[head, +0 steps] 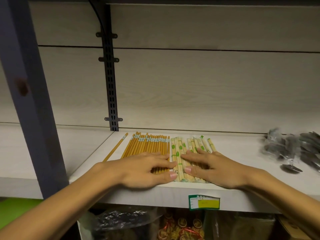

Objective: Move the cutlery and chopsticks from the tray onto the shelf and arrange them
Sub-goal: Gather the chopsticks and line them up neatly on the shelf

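Green-bordered shelf tag (204, 203) unreadable; both hands lie spread flat on chopsticks (178, 153).

Your two forearms enter from the bottom corners, both bare to the frame edge; no sleeve, cuff, watch, band or glove shows on either. Your left hand (145, 168) has no ring on any visible finger; the thumbnail is short, rounded, unpainted, with a pale natural sheen. Your right hand (210, 168) likewise carries no ring, and its thumbnail is trimmed short and unpainted. The other fingernails are too blurred or turned away to judge. Wrists are slim and unmarked: no tattoo, plaster or writing can be made out.
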Demonstrator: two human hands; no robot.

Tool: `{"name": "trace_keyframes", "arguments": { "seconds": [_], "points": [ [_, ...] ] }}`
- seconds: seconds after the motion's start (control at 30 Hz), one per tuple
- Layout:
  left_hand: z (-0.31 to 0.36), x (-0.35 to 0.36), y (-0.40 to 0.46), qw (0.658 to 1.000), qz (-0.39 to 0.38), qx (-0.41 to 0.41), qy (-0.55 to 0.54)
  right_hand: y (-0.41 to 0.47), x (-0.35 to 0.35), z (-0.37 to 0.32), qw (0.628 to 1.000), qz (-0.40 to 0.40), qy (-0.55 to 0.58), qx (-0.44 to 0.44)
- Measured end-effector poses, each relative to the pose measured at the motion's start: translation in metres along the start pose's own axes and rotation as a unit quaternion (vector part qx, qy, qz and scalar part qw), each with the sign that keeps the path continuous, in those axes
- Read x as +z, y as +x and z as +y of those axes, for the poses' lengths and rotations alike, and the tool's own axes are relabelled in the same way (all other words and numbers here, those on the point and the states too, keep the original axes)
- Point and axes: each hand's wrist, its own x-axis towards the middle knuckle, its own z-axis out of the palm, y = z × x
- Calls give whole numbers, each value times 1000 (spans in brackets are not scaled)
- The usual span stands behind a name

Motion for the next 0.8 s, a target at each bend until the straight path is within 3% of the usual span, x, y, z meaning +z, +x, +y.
{"name": "trace_keyframes", "arguments": {
  "seconds": [0.2, 0.27, 0.33, 0.43, 0.5, 0.6, 0.8],
  "points": [
    [-9, -2, 0, 994, 84, 40, -60, -2, -11, -1, 999, 39, 34, -16],
    [-19, -7, -1, 991, 123, 14, -60, 3, -13, 1, 998, 67, 9, -16],
    [-38, -10, -4, 989, 143, -48, 7, 13, -10, 5, 997, 54, -49, -13],
    [-61, -4, -9, 975, 88, -185, 89, 23, 1, 10, 995, -20, -96, 25],
    [-63, 2, -9, 968, 22, -246, 52, 27, 2, 10, 994, -43, -95, 32],
    [-56, 3, -10, 967, -8, -254, -30, 30, -2, 10, 994, -47, -98, 23],
    [-45, -1, -16, 972, -18, -218, -89, 28, -2, 8, 995, -47, -88, 18]
  ]
}}
